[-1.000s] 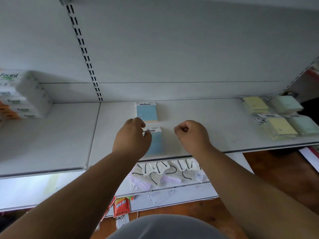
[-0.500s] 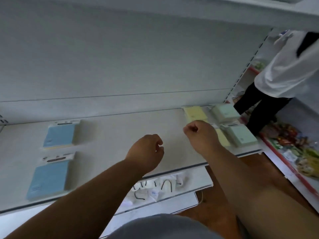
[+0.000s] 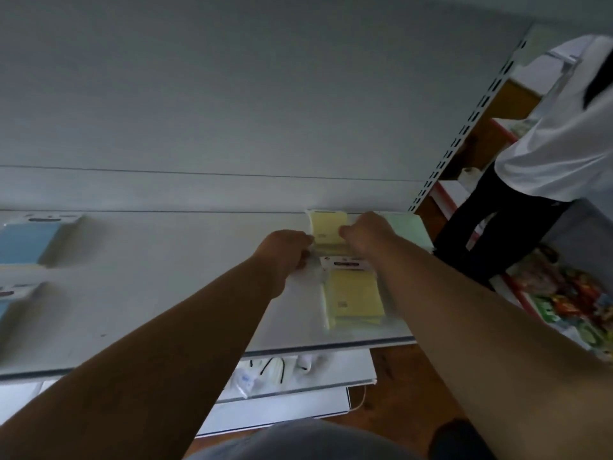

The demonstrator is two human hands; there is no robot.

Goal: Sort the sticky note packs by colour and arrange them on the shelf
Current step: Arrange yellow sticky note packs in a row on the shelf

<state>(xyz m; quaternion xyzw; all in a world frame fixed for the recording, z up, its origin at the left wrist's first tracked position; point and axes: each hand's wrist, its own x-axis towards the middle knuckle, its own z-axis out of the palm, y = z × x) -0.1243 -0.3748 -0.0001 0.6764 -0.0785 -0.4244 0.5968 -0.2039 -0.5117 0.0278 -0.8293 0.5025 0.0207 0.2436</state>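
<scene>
On the white shelf [image 3: 166,293] two yellow sticky note packs lie one behind the other at the right: a rear yellow pack [image 3: 326,227] and a front yellow pack [image 3: 355,297]. My left hand [image 3: 285,249] grips the rear pack's left edge with curled fingers. My right hand [image 3: 368,230] grips its right edge. A green pack [image 3: 409,227] lies just right of my right hand, partly hidden by it. Two blue packs, one at the back [image 3: 25,242] and one in front [image 3: 6,302], lie at the far left, blurred.
A person in a white top and dark trousers [image 3: 547,161] stands close to the right end of the shelf. A slotted upright [image 3: 464,127] marks that end. A lower shelf [image 3: 298,370] holds white packaged goods. Colourful goods [image 3: 570,300] lie low on the right.
The view has swung further right. Both hands have reached forward from mid-shelf to the rear yellow pack and now hold its two sides.
</scene>
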